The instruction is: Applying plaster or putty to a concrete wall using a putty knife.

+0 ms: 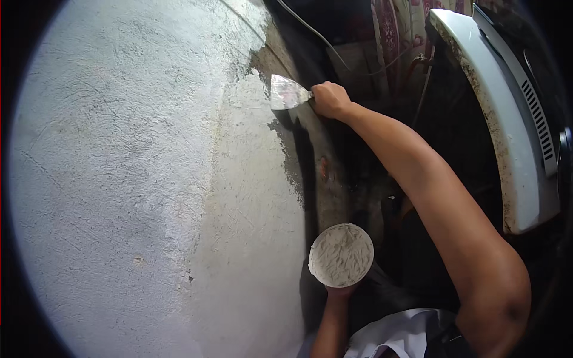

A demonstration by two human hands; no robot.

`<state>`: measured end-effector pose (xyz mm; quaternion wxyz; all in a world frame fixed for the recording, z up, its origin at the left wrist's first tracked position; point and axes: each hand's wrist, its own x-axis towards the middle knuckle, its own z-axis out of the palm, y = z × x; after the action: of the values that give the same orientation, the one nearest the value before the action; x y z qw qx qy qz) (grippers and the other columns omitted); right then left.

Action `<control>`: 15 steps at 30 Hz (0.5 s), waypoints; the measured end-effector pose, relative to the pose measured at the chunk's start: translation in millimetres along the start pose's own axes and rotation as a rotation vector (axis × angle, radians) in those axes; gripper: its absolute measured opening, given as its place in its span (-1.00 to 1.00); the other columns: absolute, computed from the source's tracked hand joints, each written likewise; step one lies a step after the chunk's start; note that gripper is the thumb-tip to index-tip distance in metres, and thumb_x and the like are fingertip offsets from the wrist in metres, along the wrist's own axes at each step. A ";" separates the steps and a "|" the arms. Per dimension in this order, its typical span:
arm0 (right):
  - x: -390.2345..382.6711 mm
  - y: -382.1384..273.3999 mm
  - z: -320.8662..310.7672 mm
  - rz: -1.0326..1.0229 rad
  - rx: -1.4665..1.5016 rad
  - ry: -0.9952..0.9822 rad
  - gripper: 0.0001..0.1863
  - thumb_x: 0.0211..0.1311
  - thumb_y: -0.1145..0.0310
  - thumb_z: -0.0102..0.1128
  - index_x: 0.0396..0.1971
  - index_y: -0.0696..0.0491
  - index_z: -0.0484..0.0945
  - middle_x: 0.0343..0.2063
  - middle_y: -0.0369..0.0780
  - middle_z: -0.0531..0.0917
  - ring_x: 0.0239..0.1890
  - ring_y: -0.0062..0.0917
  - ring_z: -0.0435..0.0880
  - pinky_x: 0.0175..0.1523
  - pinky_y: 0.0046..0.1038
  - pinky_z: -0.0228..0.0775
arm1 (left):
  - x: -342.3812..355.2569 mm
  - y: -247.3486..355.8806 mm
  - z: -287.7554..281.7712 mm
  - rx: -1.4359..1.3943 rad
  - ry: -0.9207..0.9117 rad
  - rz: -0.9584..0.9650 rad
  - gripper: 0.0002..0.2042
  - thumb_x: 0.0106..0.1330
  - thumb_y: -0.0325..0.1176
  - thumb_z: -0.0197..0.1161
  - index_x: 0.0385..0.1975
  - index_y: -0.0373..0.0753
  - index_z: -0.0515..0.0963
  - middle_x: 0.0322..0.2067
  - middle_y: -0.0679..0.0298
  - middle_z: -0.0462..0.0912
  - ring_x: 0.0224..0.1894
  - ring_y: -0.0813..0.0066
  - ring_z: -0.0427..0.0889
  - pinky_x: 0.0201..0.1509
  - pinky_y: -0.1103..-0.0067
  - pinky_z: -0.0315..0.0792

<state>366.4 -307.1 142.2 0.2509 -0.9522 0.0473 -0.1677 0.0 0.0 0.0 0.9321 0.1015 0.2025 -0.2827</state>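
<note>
My right hand (332,99) is closed around the handle of a broad putty knife (285,92). Its wide metal blade is smeared with pale paste and points left at the wall (149,149); whether it touches the surface I cannot tell. Below, my left hand (341,290) supports a round white tub (311,268) from underneath, its fingers mostly hidden by it. Grey-white plaster (342,255) with a ridged surface fills the tub. On the wall, a smoother coated band (253,197) ends in a ragged edge beside darker bare patches (289,158).
A white appliance (477,77) with a grimy edge and a slotted vent stands at the right, beyond my right arm. Patterned cloth (391,33) hangs at the back, and a pale cable (316,33) droops near the wall. The area between is dark.
</note>
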 end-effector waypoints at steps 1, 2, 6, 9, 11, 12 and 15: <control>-10.6 8.4 -6.4 -0.003 -0.024 0.007 -0.76 0.06 0.33 0.29 -0.26 0.06 0.74 -0.29 0.01 0.77 -0.14 -0.05 0.77 -0.01 -0.11 0.63 | -0.5 -2.6 0.2 0.081 -0.006 -0.013 -0.23 0.47 0.26 0.00 0.57 -0.01 0.10 0.55 0.17 0.16 0.59 0.07 0.09 0.63 0.06 -0.01; -19.0 11.8 -10.3 -0.008 -0.046 0.013 -0.80 0.10 0.38 0.22 -0.29 0.05 0.73 -0.32 -0.02 0.77 -0.19 -0.04 0.77 -0.06 -0.09 0.63 | -0.8 -4.9 0.6 0.163 -0.013 -0.023 -0.25 0.51 0.27 -0.10 0.57 -0.03 0.11 0.54 0.17 0.18 0.58 0.07 0.11 0.61 0.06 0.03; -32.3 -21.0 -18.5 -0.143 0.124 0.246 -0.86 0.06 0.36 0.24 -0.38 0.06 0.67 -0.40 0.00 0.73 -0.22 -0.01 0.74 -0.12 -0.02 0.58 | 33.0 26.3 -18.9 1.011 -1.095 0.257 -0.29 0.54 0.27 -0.19 0.59 0.06 0.06 0.58 0.23 0.10 0.59 0.08 0.11 0.58 0.00 0.11; -33.3 -53.3 -28.7 -0.295 0.228 0.287 -0.85 0.03 0.36 0.26 -0.40 0.07 0.66 -0.45 0.01 0.72 -0.26 0.02 0.73 -0.13 -0.03 0.58 | -1.6 -0.4 23.1 0.277 -0.050 -0.093 -0.24 0.48 0.29 -0.05 0.54 -0.05 0.16 0.53 0.13 0.18 0.56 0.02 0.14 0.52 -0.07 0.18; -28.5 -82.7 -31.1 -0.325 0.200 0.251 -0.86 0.04 0.36 0.25 -0.41 0.07 0.66 -0.45 0.02 0.72 -0.26 0.01 0.74 -0.13 -0.03 0.59 | -7.7 5.1 36.7 -0.007 -0.273 -0.200 -0.21 0.44 0.33 -0.02 0.54 -0.03 0.17 0.53 0.11 0.17 0.55 -0.03 0.15 0.49 -0.14 0.18; -26.3 -88.8 -30.2 -0.344 0.148 0.221 -0.86 0.05 0.36 0.23 -0.41 0.08 0.67 -0.44 0.03 0.72 -0.26 0.01 0.74 -0.13 -0.03 0.59 | -9.9 7.1 34.1 -0.005 -0.273 -0.190 -0.21 0.44 0.33 -0.02 0.54 -0.03 0.17 0.53 0.11 0.17 0.55 -0.03 0.15 0.49 -0.14 0.18; -23.7 -49.6 3.5 -0.239 0.136 0.193 -0.86 0.08 0.37 0.21 -0.42 0.07 0.69 -0.42 0.05 0.74 -0.26 -0.01 0.76 -0.13 -0.04 0.61 | -1.9 15.0 15.0 -0.055 -0.165 -0.224 -0.18 0.40 0.36 0.01 0.54 -0.01 0.18 0.53 0.13 0.18 0.55 -0.05 0.16 0.48 -0.16 0.18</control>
<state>345.6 -258.2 156.8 0.2872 -0.9115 -0.0537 -0.2896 11.9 8.7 15.4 0.9107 0.0293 0.1427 -0.3866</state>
